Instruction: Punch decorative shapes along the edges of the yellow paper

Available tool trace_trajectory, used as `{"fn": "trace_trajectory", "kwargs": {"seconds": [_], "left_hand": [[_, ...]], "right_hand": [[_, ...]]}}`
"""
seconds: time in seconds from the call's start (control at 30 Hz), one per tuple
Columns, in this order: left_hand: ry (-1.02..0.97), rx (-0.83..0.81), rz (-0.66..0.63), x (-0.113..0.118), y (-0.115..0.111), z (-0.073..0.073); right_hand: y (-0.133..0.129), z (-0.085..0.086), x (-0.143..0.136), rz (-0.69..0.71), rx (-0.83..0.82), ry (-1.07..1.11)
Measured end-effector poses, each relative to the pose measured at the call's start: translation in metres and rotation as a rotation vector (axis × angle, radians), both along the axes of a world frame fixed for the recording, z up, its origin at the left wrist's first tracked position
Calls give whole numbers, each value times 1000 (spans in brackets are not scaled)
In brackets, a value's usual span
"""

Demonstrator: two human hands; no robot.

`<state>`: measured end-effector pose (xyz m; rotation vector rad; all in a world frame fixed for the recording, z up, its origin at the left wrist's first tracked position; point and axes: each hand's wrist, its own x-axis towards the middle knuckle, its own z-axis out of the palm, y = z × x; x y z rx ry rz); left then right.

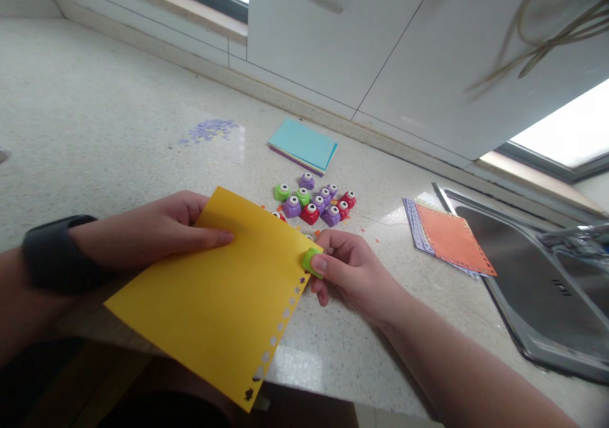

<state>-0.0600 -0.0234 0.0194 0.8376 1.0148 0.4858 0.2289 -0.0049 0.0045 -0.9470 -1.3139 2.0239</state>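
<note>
Yellow paper [204, 295] spans the near middle, clamped between the left hand's [183, 228] thumb and partly hidden fingers; the right hand [352, 269] pinches a green punch [310, 260] at its right corner. Edge punching seems in hand; next probably calls for a firm thumb squeeze, paper steady

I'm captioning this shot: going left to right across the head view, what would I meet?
Black wristband → left hand → green punch in the right hand → orange sheet → faucet. The yellow sheet is left out, as it overlaps the left hand.
</note>
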Motion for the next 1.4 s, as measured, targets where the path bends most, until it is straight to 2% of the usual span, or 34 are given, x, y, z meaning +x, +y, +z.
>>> {"fn": "trace_trajectory", "kwargs": {"seconds": [0.37,0.77,1.4], "left_hand": [[5,23,-30,-1,3,-2],[38,27,3,1,2,-1],[47,38,-35,-1,2,-2]], "right_hand": [[0,-2,2,15,8,-1],[2,-6,3,24,21,26],[-1,2,1,11,50,-42]]}}
